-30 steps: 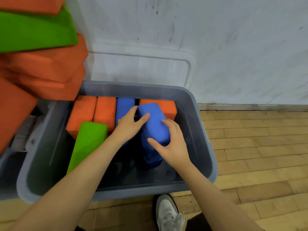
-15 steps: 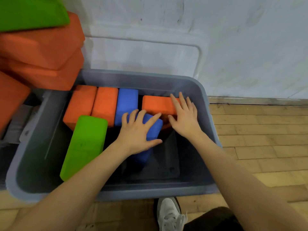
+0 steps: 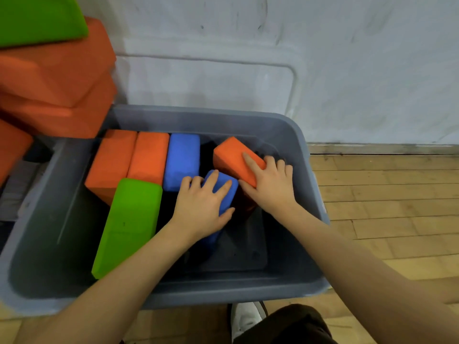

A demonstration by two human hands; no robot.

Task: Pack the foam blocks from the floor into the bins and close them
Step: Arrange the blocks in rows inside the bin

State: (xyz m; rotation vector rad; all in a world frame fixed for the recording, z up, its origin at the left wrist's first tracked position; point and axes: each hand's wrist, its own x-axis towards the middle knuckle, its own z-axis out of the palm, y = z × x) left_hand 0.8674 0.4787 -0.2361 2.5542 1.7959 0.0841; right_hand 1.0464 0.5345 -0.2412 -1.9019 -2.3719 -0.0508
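Note:
A grey bin stands on the wooden floor against the white wall. Inside it two orange blocks and a blue block stand side by side at the back. A green block leans at the front left. My left hand lies over the top of a second blue block, fingers spread and thumb curled round its side. My right hand grips a tilted orange block near the bin's right wall.
A pile of orange blocks topped by a green block overflows a second bin at the left. A pale lid leans against the wall behind the bin. My white shoe is just in front of the bin.
The blue block went down from a two-handed hold into the bin under my left hand. My right hand moved to the orange block at the right and has tilted it up.

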